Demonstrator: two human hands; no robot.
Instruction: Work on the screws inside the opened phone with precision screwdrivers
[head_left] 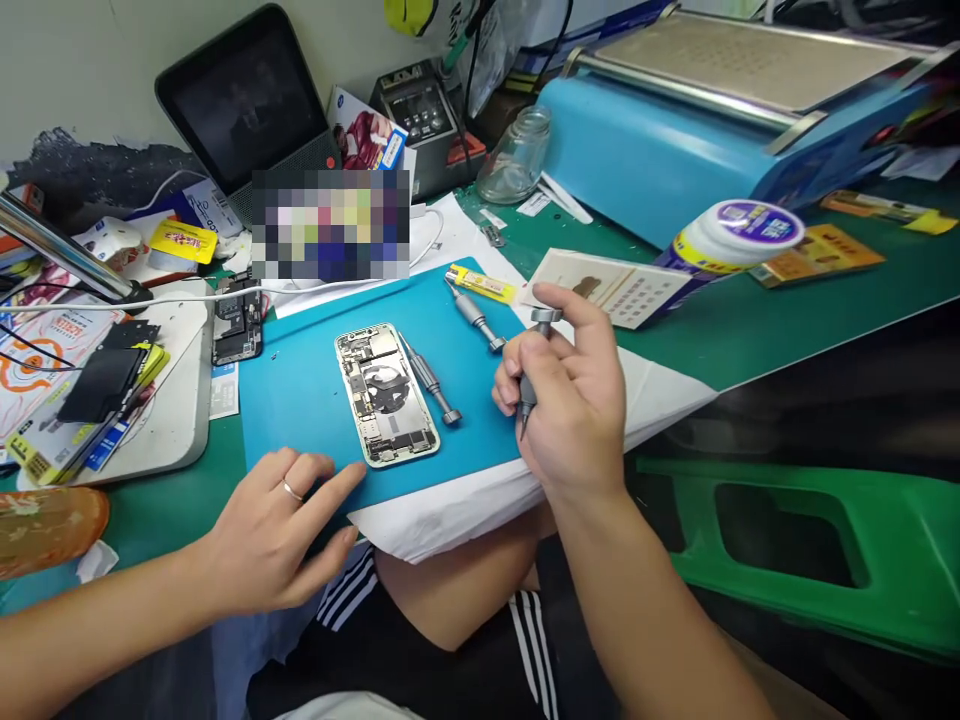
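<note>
My right hand [566,390] is wrapped round a grey precision screwdriver [528,388], its tip pointing down and its round cap up by my fingers. Left of it, an opened smartphone [386,395] with bare circuit boards and a round coil lies on the blue mat [300,430]. A second screwdriver [432,382] lies along the phone's right side, and a third screwdriver [475,312] rests near the mat's upper right corner. My left hand [285,525], with a ring on it, is open at the mat's lower edge, index fingertip close to the phone's bottom corner.
A blue machine with a flat metal top [645,150] stands at the back right, near a glass jar [517,155] and a white tub [731,240]. Phone parts [238,320] lie left of the mat. A white cable [195,296] crosses behind it. A green stool [900,540] stands below right.
</note>
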